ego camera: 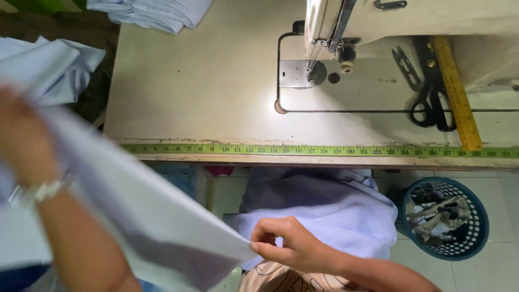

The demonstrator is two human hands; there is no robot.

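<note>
Two hands stretch a pale blue cloth below the front edge of the worktop. The left hand, blurred at the frame's left with a bracelet at its wrist, lifts the upper end; whether its fingers are closed cannot be told. The right hand pinches the cloth's lower corner between thumb and fingers, pulling it taut, seemingly to straighten it. Along the worktop edge runs a green tape measure. Further right sit a sewing machine, black scissors, a yellow ruler and, on the floor, a blue basket.
</note>
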